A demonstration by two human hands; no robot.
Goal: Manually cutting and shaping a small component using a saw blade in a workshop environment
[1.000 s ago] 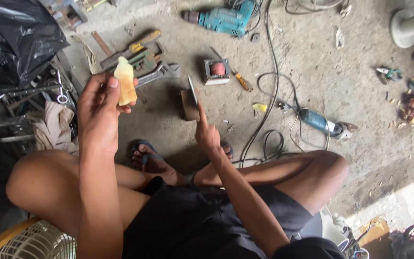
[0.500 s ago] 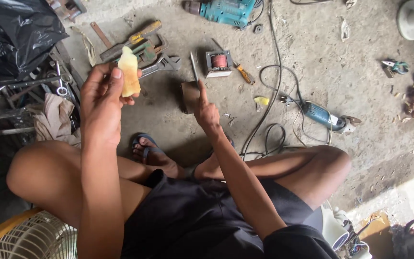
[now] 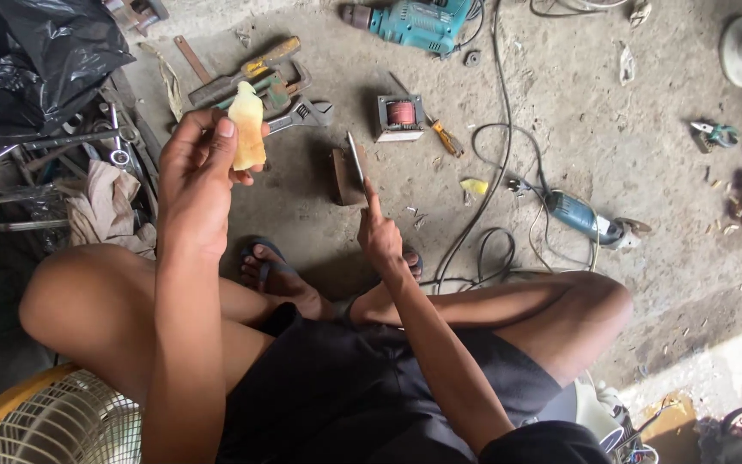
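A: What is being held up by the left hand (image 3: 195, 167)?

B: A yellow piece (image 3: 248, 129) is being clamped in its fingers, raised as if for inspection.

A: And the right hand (image 3: 380, 236)?

B: Its fingers are being closed on a blade (image 3: 355, 161), steadied upright against the block (image 3: 342, 176) on the floor (image 3: 560, 112).

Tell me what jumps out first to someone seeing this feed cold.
The raised left hand holds a pale yellow waxy wedge-shaped lump up close to the camera, left of centre. The right hand sets a thin flat metal blade against a small dark block on the concrete floor. A teal power drill lies at the top, a blue angle grinder to the right.
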